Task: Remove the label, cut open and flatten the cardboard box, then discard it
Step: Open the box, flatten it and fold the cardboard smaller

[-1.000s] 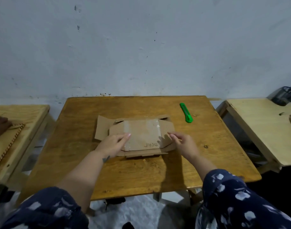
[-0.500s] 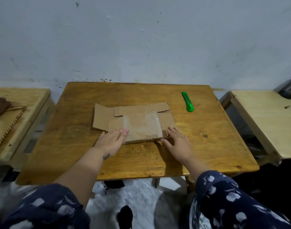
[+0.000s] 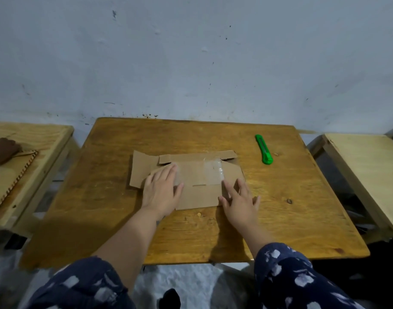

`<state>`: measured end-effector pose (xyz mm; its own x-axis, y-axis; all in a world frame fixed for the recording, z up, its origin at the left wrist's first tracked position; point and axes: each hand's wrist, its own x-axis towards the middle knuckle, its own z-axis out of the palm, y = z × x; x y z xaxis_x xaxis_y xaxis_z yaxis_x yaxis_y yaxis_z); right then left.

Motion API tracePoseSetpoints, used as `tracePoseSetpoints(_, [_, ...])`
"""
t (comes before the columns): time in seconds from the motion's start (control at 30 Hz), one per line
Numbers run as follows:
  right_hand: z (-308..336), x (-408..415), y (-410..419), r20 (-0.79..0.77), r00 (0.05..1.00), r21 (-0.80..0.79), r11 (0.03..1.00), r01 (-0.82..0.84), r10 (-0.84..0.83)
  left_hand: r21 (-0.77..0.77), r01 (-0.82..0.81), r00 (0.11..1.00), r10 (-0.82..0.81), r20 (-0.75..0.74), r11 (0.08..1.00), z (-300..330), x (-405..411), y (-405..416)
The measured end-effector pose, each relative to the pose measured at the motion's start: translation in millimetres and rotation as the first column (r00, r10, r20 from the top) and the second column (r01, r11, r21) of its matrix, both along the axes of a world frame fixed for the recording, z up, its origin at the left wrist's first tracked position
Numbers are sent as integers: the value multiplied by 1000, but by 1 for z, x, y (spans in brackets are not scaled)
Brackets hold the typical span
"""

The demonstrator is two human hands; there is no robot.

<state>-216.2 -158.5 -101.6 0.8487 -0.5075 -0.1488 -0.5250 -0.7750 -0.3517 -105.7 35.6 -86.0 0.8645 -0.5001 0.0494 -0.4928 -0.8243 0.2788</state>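
Note:
The brown cardboard box (image 3: 197, 175) lies flattened in the middle of the wooden table (image 3: 102, 197), with clear tape across its top panel and flaps spread to the left and back. My left hand (image 3: 162, 190) rests palm down on its left part, fingers apart. My right hand (image 3: 237, 199) presses flat on its right front corner, fingers spread. Neither hand grips anything. A green utility knife (image 3: 264, 149) lies on the table to the right of the box, beyond my right hand.
A pale wooden table (image 3: 367, 170) stands to the right, across a narrow gap. Another table (image 3: 35, 139) at the left carries a woven frame (image 3: 15, 184), and another person's hand (image 3: 1, 150) rests there. A blue-grey wall lies behind.
The box has gone from partly folded up to lying flat. Both hands slid forward onto it and now press it down. The camera has tilted down.

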Motion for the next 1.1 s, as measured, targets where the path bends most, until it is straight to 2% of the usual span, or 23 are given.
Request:
tracePoseSetpoints(0.2, [0, 2, -13, 58, 998, 15, 1000, -1, 0, 222, 1, 992, 27, -126, 975, -14, 30, -28])
tracePoseSetpoints(0.3, [1, 6, -30, 72, 996, 46, 998, 49, -53, 224, -9, 991, 38, -125, 974, -30, 26, -31])
tracePoseSetpoints(0.4, [-1, 15, -51, 11, 993, 10, 993, 118, -118, 202, -26, 994, 47, -98, 979, -38, 24, -30])
tracePoseSetpoints(0.5, [-4, 26, -65, -74, 992, -33, 994, 100, -102, 186, -30, 996, 45, -79, 982, -41, 25, -30])
tracePoseSetpoints(0.57, [-6, 32, -66, -75, 993, 7, 996, 88, -87, 174, -30, 996, 44, -76, 984, -42, 25, -30])
tracePoseSetpoints(0.7, [-5, 40, -47, 161, 972, 201, 970, 138, -172, 143, -27, 997, 36, -62, 989, -42, 25, -29])
tracePoseSetpoints(0.8, [6, 42, -35, 264, 942, 356, 929, 104, -206, 121, -24, 998, 31, -60, 992, -41, 25, -29])
tracePoseSetpoints(0.87, [16, 47, -21, 299, 938, 442, 896, 28, -177, 118, -20, 997, 28, -65, 993, -40, 26, -29])
tracePoseSetpoints(0.97, [23, 55, 5, 263, 957, 535, 844, -42, -119, 120, -17, 997, 26, -71, 993, -39, 26, -28])
tracePoseSetpoints(1.1, [13, 65, 17, 93, 989, 359, 923, -138, 112, 128, -2, 997, 12, -77, 992, -38, 26, -27])
